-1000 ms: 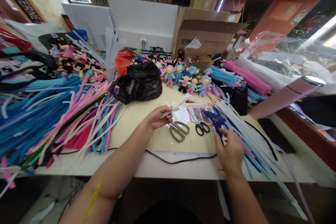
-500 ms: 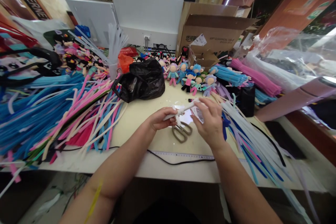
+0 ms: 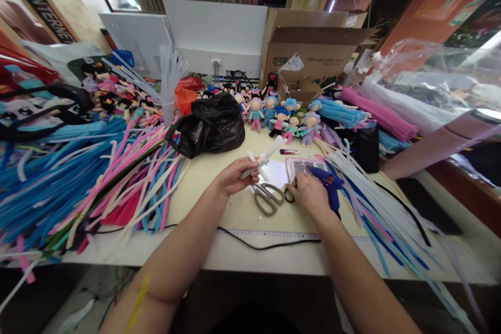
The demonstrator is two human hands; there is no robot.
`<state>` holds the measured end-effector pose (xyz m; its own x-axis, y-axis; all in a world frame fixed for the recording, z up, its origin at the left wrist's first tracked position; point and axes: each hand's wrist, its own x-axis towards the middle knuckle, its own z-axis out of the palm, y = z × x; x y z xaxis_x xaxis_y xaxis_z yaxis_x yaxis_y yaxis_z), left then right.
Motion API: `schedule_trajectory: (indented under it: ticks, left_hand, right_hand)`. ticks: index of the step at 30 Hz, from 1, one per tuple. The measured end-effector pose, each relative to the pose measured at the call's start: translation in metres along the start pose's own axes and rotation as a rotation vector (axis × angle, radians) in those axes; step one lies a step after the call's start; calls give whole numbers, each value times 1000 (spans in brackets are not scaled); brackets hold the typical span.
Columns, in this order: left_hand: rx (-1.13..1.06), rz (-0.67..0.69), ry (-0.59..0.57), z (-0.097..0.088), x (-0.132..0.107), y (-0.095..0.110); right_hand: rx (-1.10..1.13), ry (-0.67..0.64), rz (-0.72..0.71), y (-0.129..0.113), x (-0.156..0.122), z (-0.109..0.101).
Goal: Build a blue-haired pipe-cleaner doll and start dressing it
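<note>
My left hand (image 3: 234,177) is closed on a white pipe-cleaner figure (image 3: 265,159), held just above the cream table (image 3: 203,188). My right hand (image 3: 311,195) lies with curled fingers over the black-handled scissors (image 3: 288,196); only one handle loop shows at the fingertips. Grey-handled scissors (image 3: 268,198) rest on the table between the two hands. A blue glue gun (image 3: 331,185) sits right beside my right hand, touching its far side.
A black plastic bag (image 3: 209,122) and a row of small dolls (image 3: 282,115) stand behind the hands, with a cardboard box (image 3: 313,52) further back. Heaps of coloured pipe cleaners (image 3: 78,167) fill the left, white and blue pipe cleaners (image 3: 371,193) the right. A ruler (image 3: 274,234) and a black cable (image 3: 250,243) run along the front edge.
My right hand left the white figure it had reached for and dropped to the table over the black-handled scissors. My left hand has kept the figure in nearly the same place.
</note>
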<state>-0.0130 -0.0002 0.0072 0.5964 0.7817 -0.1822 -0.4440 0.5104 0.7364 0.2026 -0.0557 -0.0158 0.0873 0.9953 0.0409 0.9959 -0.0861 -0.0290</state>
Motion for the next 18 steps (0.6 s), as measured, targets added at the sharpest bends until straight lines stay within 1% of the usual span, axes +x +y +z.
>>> schedule_trajectory:
  ticks: [3, 5, 9, 12, 15, 17, 18]
  left_hand:
    - [-14, 27, -9, 0, -1, 2]
    - [-18, 39, -14, -1, -1, 2]
    - [-30, 58, -20, -3, -1, 2]
    - [-56, 79, -13, -5, 0, 2]
    - [-102, 101, -9, -7, 0, 3]
    - [-134, 109, -6, -8, 0, 4]
    - [-145, 111, -3, -8, 0, 5]
  right_hand:
    - [101, -120, 103, -6, 10, -3]
    - [162, -169, 148, -8, 16, -4]
    - [255, -176, 196, -7, 25, 0]
    - [406, -182, 235, -5, 28, 6]
    - [684, -150, 206, -1, 22, 6]
    - [909, -129, 121, 1, 12, 0]
    - [1006, -138, 56, 1, 6, -5]
